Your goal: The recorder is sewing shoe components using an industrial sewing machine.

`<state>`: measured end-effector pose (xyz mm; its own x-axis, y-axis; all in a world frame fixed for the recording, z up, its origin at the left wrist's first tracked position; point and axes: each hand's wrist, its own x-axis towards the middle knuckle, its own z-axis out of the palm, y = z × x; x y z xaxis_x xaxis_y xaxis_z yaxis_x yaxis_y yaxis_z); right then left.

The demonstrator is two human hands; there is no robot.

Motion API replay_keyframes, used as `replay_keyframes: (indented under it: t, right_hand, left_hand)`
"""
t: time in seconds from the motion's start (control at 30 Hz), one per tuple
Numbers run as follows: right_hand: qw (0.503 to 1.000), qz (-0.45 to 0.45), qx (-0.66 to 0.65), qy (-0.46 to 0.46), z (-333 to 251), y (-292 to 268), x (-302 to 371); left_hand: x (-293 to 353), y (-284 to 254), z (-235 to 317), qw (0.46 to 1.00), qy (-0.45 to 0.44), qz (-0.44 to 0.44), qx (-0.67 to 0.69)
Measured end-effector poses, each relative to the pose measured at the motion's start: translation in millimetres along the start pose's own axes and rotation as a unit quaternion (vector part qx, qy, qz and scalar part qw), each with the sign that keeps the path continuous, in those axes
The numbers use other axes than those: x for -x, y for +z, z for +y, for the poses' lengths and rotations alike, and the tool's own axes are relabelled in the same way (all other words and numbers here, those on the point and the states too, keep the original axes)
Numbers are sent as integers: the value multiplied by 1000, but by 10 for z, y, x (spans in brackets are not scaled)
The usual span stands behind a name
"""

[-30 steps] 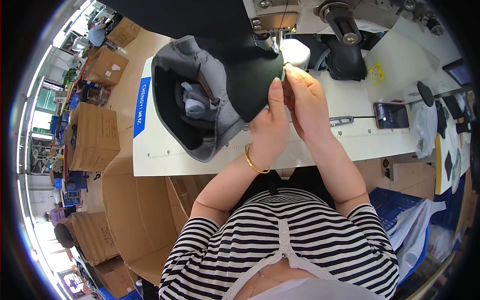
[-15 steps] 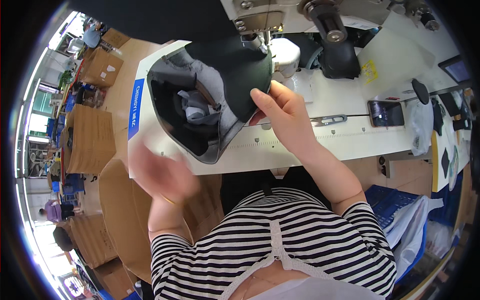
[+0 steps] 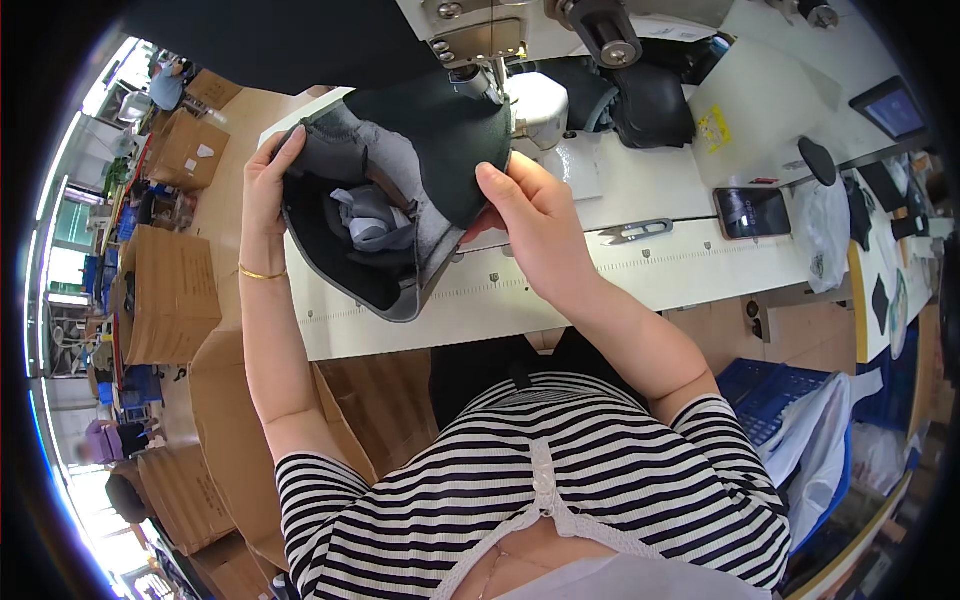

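Both hands hold the shoe upper [image 3: 400, 200] over the bench [image 3: 640, 270]: left grip [image 3: 265, 185] at 9 o'clock, right grip [image 3: 530, 215] at 3 o'clock.

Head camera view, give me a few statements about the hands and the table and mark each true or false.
1. Both hands hold the dark shoe upper. True.
2. The left hand wears a gold bangle at the wrist. True.
3. The phone lies left of the shoe upper. False: it lies to its right, on the white table.
4. The right hand rests flat on the table. False: it grips the upper's edge.
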<state>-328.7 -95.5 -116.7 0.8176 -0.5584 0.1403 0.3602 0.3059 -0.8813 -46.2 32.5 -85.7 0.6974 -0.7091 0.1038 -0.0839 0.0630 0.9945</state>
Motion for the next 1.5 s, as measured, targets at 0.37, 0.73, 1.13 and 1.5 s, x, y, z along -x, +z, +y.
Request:
replay_keyframes:
  t: [0.37, 0.73, 1.13, 1.5]
  right_hand:
    - [999, 19, 43, -1, -117, -64, -32]
    - [996, 32, 67, -55, -66, -51, 1]
    - [985, 31, 168, -29, -149, -135, 62]
    - [978, 55, 187, -77, -174, -199, 37]
  left_hand:
    - [332, 91, 91, 996, 23, 86, -11]
    - [504, 203, 87, 986, 64, 153, -33]
    - [739, 320, 135, 969, 143, 198, -50]
    - [781, 377, 136, 959, 182, 208, -57]
